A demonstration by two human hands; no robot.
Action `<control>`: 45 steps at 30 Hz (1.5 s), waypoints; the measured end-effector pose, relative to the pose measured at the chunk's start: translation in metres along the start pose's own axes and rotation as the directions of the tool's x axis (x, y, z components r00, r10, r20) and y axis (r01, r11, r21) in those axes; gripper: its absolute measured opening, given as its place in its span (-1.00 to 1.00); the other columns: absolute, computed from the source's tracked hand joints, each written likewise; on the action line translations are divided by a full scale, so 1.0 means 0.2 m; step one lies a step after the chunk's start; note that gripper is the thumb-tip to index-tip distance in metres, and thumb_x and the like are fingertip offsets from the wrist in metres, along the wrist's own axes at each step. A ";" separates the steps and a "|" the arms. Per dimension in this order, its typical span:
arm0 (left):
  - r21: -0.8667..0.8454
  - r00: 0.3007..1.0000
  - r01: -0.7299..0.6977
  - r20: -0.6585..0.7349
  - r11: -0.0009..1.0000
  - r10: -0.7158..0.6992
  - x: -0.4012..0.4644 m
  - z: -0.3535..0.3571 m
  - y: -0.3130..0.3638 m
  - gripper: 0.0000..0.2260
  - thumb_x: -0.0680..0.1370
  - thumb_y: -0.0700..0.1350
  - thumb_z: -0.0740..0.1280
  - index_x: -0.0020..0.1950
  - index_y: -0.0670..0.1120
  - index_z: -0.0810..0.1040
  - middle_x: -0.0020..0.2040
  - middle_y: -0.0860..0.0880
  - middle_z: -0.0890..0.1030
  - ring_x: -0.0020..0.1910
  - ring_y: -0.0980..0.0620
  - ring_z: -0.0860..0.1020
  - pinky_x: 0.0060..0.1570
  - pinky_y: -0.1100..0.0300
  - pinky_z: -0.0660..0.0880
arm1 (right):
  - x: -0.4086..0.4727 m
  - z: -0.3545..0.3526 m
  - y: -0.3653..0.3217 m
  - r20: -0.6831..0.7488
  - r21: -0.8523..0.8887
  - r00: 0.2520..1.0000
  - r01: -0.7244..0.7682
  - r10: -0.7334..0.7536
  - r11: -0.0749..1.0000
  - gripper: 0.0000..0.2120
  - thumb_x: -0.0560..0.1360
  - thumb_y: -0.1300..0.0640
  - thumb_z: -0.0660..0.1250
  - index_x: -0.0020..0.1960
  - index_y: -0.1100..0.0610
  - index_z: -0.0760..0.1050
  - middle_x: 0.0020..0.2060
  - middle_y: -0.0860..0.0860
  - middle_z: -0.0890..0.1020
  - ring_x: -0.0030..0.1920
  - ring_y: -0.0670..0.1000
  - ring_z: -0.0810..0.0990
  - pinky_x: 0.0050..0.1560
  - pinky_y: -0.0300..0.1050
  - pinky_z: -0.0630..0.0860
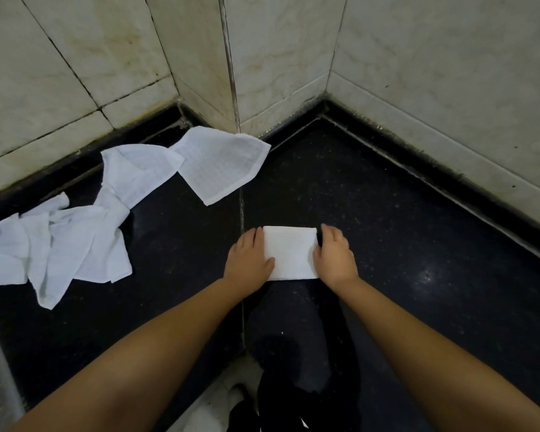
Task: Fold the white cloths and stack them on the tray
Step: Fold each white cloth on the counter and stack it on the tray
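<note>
Both flat hands, left hand [248,258] and right hand [334,255], press the sides of the folded cloth [290,252], with the messy cloths [75,232] far to its left.

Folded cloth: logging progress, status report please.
Both hands flat on folded cloth, left hand, right hand. Unfolded cloths wait left. No tray in view.

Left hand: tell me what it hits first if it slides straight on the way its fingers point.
The left hand would cross bare black counter first, then probably the tiled wall corner; depth is unclear.
</note>
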State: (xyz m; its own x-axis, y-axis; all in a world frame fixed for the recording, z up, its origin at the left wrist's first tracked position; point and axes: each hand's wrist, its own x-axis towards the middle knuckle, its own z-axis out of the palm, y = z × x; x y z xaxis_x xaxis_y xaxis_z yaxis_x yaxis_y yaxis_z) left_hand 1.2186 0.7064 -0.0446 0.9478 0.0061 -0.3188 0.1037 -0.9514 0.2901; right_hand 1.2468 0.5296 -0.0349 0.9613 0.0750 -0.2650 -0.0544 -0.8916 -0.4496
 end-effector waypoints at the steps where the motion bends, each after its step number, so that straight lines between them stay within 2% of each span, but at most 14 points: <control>1: -0.096 0.997 0.060 -0.044 0.994 -0.065 0.01 -0.01 0.02 -0.42 0.60 0.04 0.18 0.53 -0.18 0.07 0.49 -0.18 0.19 0.47 -0.12 0.19 0.42 0.01 0.23 | 0.01 -0.01 -0.01 -0.021 0.116 0.995 -0.092 0.095 0.989 -0.50 0.61 0.12 0.14 0.51 0.19 0.11 0.45 0.15 0.25 0.42 0.14 0.27 0.36 0.04 0.31; 4: -0.206 0.972 0.214 -0.048 0.955 -0.228 0.05 -0.03 0.08 -0.56 0.58 0.05 0.24 0.37 -0.17 0.32 0.32 -0.16 0.39 0.32 -0.12 0.35 0.25 0.02 0.36 | 0.04 -0.03 -0.06 0.070 0.164 0.969 -0.246 0.237 0.955 -0.52 0.57 0.09 0.23 0.41 0.25 0.23 0.31 0.19 0.39 0.29 0.17 0.42 0.17 0.02 0.44; 7: -0.189 0.951 0.305 0.014 0.933 -0.308 0.09 -0.03 0.11 -0.54 0.56 0.08 0.26 0.34 -0.17 0.34 0.33 -0.16 0.39 0.33 -0.13 0.36 0.26 -0.01 0.38 | 0.05 0.00 -0.10 0.113 0.023 0.942 -0.320 0.316 0.947 -0.59 0.55 0.05 0.25 0.30 0.24 0.27 0.21 0.16 0.48 0.19 0.16 0.50 0.12 0.02 0.46; 14: -0.316 0.953 0.302 0.088 0.900 -0.289 0.12 -0.02 0.08 -0.83 0.55 -0.10 0.25 0.09 -0.15 0.47 0.15 -0.14 0.49 0.13 -0.11 0.48 0.10 0.02 0.47 | 0.09 0.01 -0.13 0.176 -0.025 0.907 -0.385 0.383 0.923 -0.70 0.50 0.09 0.21 0.21 0.15 0.43 0.14 0.09 0.55 0.13 0.10 0.54 0.24 0.05 0.45; 17: -0.536 0.965 0.256 0.087 0.805 -0.249 0.11 -0.06 0.08 -0.87 0.53 -0.18 0.26 -0.19 -0.08 0.35 -0.15 -0.04 0.47 -0.22 0.06 0.43 -0.24 0.21 0.37 | 0.08 0.02 -0.13 0.163 0.007 0.915 -0.374 0.368 0.927 -0.67 0.49 0.08 0.22 0.22 0.15 0.45 0.19 0.10 0.47 0.18 0.12 0.50 0.24 0.06 0.46; 20: -0.762 0.964 0.258 0.160 0.594 -0.212 0.08 -0.15 0.10 -0.83 0.51 -0.16 0.28 -0.24 -0.07 0.32 -0.20 -0.03 0.43 -0.25 0.07 0.39 -0.27 0.21 0.33 | 0.05 0.01 -0.14 0.125 0.190 0.930 -0.365 0.346 0.911 -0.68 0.47 0.08 0.26 0.17 0.19 0.44 0.09 0.11 0.51 0.07 0.11 0.53 0.14 0.03 0.51; 23: -0.897 0.948 0.317 0.297 0.307 -0.113 0.03 -0.25 0.14 -0.93 0.52 -0.17 0.26 -0.16 -0.10 0.42 -0.05 -0.14 0.53 -0.06 -0.07 0.50 -0.06 0.03 0.45 | -0.04 -0.05 -0.15 0.165 0.594 0.918 -0.384 0.360 0.707 -0.75 0.47 0.15 0.29 0.10 0.25 0.42 0.00 0.13 0.55 -0.05 0.10 0.55 -0.04 -0.03 0.53; 27: -0.939 0.949 0.306 0.313 0.156 0.022 -0.07 -0.33 0.20 -0.91 0.52 -0.26 0.21 -0.02 -0.16 0.47 0.05 -0.19 0.56 0.04 -0.15 0.54 0.06 -0.04 0.49 | -0.22 -0.15 -0.14 0.267 0.837 0.899 -0.395 0.346 0.378 -0.62 0.36 0.17 0.31 0.12 0.33 0.43 0.05 0.22 0.61 -0.04 0.17 0.61 -0.11 -0.01 0.54; 30: -0.934 0.929 0.313 0.339 0.171 0.151 -0.20 -0.31 0.27 -0.86 0.53 -0.34 0.17 0.01 -0.21 0.48 0.06 -0.21 0.57 0.03 -0.16 0.57 0.06 -0.06 0.51 | -0.45 -0.21 -0.09 0.282 0.915 0.878 -0.367 0.388 0.165 -0.74 0.47 0.22 0.26 0.14 0.28 0.50 -0.06 0.18 0.64 -0.12 0.14 0.63 -0.16 -0.03 0.55; 34: -0.902 0.867 0.317 0.401 0.292 0.297 -0.38 -0.22 0.42 -0.65 0.50 -0.36 0.11 0.27 -0.27 0.43 0.19 -0.25 0.56 0.11 -0.21 0.57 -0.02 -0.04 0.55 | -0.77 -0.23 0.05 0.265 0.959 0.851 -0.279 0.453 -0.036 -0.71 0.57 0.03 0.24 0.14 0.22 0.51 -0.02 0.15 0.67 -0.10 0.14 0.67 -0.24 -0.04 0.58; 36: -0.880 0.827 0.337 0.447 0.336 0.341 -0.49 -0.13 0.54 -0.67 0.52 -0.33 0.11 0.25 -0.24 0.45 0.18 -0.24 0.57 0.06 -0.18 0.58 -0.07 0.01 0.55 | -0.97 -0.23 0.15 0.190 0.970 0.801 -0.241 0.568 0.016 -0.70 0.60 0.01 0.18 0.16 0.20 0.50 -0.05 0.09 0.66 -0.14 0.07 0.65 -0.33 -0.17 0.55; 40: -0.848 0.715 0.352 0.517 0.397 0.470 -0.76 0.08 0.85 -0.72 0.62 -0.10 0.19 0.26 -0.19 0.49 0.18 -0.16 0.60 0.17 -0.13 0.58 0.16 -0.03 0.51 | -1.41 -0.22 0.40 -0.136 0.917 0.666 -0.195 0.734 0.347 -0.77 0.62 0.05 0.09 -0.02 0.12 0.47 -0.11 0.02 0.57 -0.22 -0.05 0.50 -0.32 -0.21 0.39; 42: -0.853 0.708 0.227 0.476 0.471 0.521 -0.90 0.21 1.02 -0.77 0.62 -0.07 0.21 0.14 -0.18 0.55 0.13 -0.14 0.61 0.13 -0.11 0.58 0.21 -0.04 0.49 | -1.64 -0.22 0.54 -0.236 0.888 0.574 -0.201 0.784 0.414 -0.72 0.62 0.04 0.09 -0.22 0.10 0.39 -0.24 -0.01 0.50 -0.22 0.00 0.44 -0.30 -0.15 0.33; 45: -0.815 0.739 -0.053 0.356 0.576 0.572 -1.17 0.38 1.26 -0.77 0.63 -0.08 0.19 -0.16 -0.15 0.50 -0.11 -0.14 0.53 -0.10 -0.07 0.50 -0.08 0.08 0.44 | -1.98 -0.22 0.69 -0.331 0.846 0.438 -0.254 0.836 0.468 -0.68 0.61 0.05 0.09 -0.31 0.11 0.22 -0.35 -0.03 0.36 -0.30 -0.04 0.33 -0.33 -0.13 0.25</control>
State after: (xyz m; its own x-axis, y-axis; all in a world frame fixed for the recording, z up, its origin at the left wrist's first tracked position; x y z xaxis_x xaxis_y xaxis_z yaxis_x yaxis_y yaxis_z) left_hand 1.0002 0.4419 0.0341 0.6522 -0.6494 -0.3910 0.2552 -0.2976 0.9199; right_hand 0.8708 0.3565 0.0453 0.4646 -0.8603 -0.2097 -0.4985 -0.0583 -0.8649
